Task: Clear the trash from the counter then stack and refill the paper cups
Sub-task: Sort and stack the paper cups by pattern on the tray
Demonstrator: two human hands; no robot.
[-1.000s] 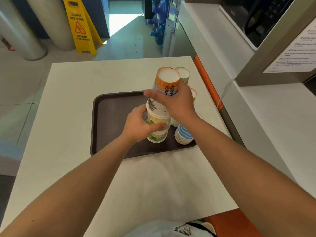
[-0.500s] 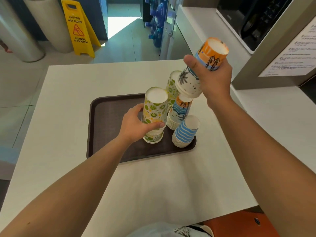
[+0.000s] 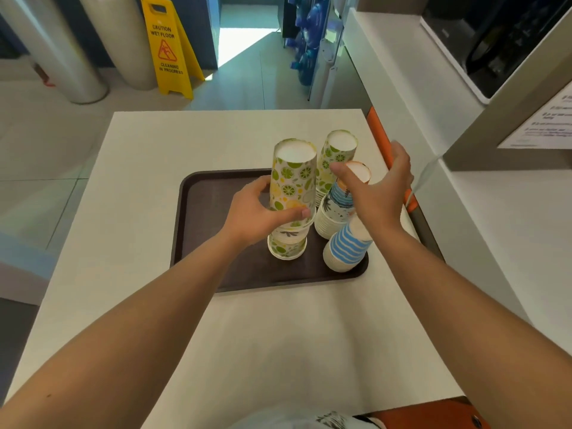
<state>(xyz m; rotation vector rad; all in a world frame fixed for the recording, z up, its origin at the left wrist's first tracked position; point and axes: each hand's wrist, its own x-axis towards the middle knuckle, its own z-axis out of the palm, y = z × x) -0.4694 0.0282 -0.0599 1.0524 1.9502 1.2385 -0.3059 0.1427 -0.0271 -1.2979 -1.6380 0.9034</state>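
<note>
A dark brown tray (image 3: 201, 230) on the white table (image 3: 148, 305) carries several stacks of upside-down paper cups. My left hand (image 3: 260, 215) grips the lime-patterned stack (image 3: 294, 181) low on its side at the tray's middle. A second lime stack (image 3: 339, 148) stands behind it. My right hand (image 3: 380, 196) is spread around the orange-topped cups (image 3: 359, 171), which sit on a white ribbed stack (image 3: 326, 222); the thumb touches them and the fingers stand off to the right. A blue-striped stack (image 3: 346, 250) stands at the tray's front right.
A white counter (image 3: 501, 243) runs along the right with a black appliance (image 3: 495, 41) and a printed notice (image 3: 548, 125) above it. An orange strip (image 3: 379, 131) edges the gap beside the table. A yellow wet-floor sign (image 3: 167, 48) and two pillars stand on the floor beyond.
My right hand came down from its raised position and set the orange-topped cups onto the white stack, its fingers spreading. My left hand stayed on the lime stack.
</note>
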